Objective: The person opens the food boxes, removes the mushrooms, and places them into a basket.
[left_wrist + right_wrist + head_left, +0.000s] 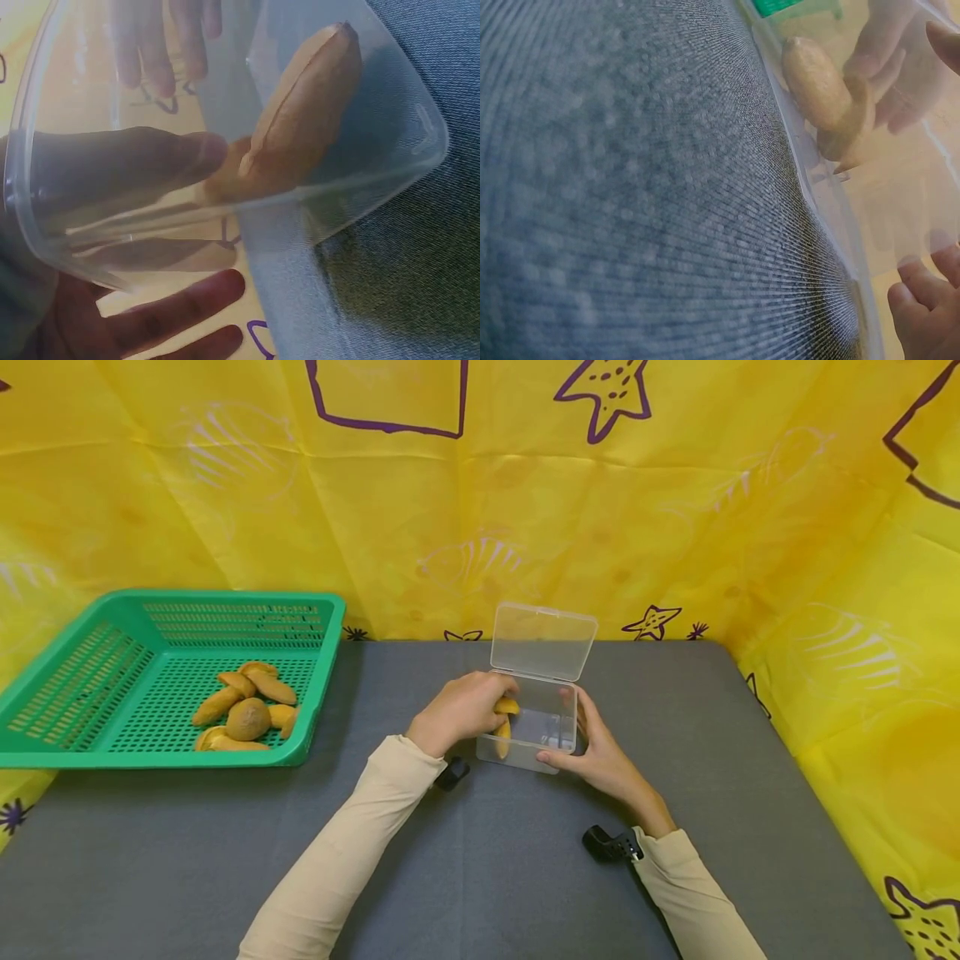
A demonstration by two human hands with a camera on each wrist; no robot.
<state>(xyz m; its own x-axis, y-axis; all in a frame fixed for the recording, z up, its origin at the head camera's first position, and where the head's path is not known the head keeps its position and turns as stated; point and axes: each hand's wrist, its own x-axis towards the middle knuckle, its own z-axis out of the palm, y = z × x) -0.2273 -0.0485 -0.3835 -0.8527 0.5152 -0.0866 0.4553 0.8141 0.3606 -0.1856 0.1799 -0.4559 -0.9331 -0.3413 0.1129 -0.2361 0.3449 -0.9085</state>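
Note:
A clear plastic box [528, 760] stands on the table with its hinged lid [543, 639] raised at the back. My left hand [465, 706] reaches over the box's left side and pinches a tan mushroom [503, 742] inside it. In the left wrist view the thumb lies at the cap end of the mushroom [304, 112], seen through the wall. The right wrist view shows the mushroom [817, 86] through the plastic, left fingertips close against it. My right hand [596, 752] grips the box's right side, thumb at the front, other fingers round the side.
A green plastic basket [318, 693] sits at the left, holding several mushrooms [247, 720] at its right end. Yellow printed cloth [397, 510] hangs behind and along the right. Dark grey cloth [465, 868] covers the table.

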